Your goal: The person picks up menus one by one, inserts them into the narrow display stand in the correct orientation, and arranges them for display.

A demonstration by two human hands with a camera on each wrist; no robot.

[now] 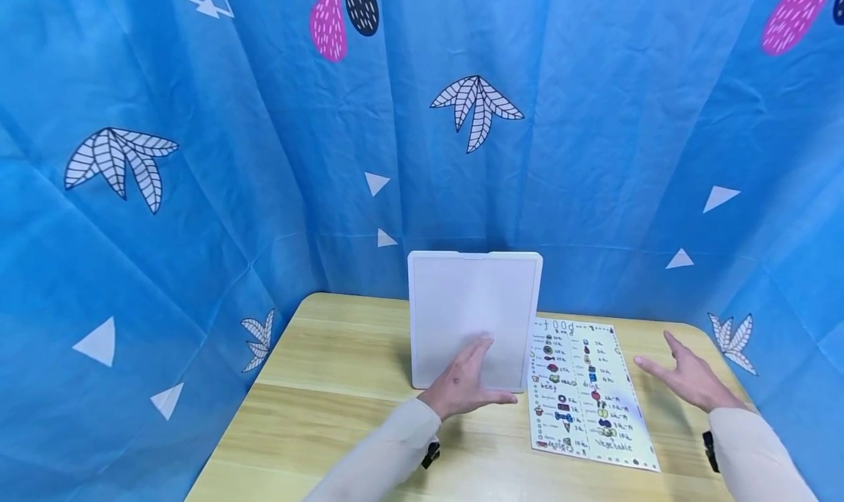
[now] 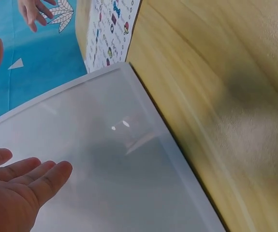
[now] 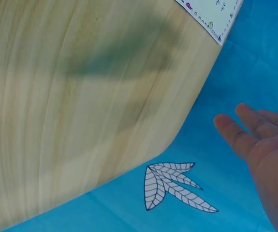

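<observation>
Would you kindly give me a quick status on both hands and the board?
Left hand open, flat on white board. Right hand open, holding nothing. Picture sheet beside board on table.

Wood, plastic, paper and cloth

The table [image 1: 330,385] is pale wood with a smooth, lightly sheened grain. The white board [image 1: 475,304] looks like plastic, its smooth face glossy enough to catch 2 small glints in the left wrist view. At its 3 o'clock lies a printed sheet [image 1: 587,392] of paper with a slight sheen. The blue backdrop [image 1: 198,194] is matt, creased cloth.
</observation>
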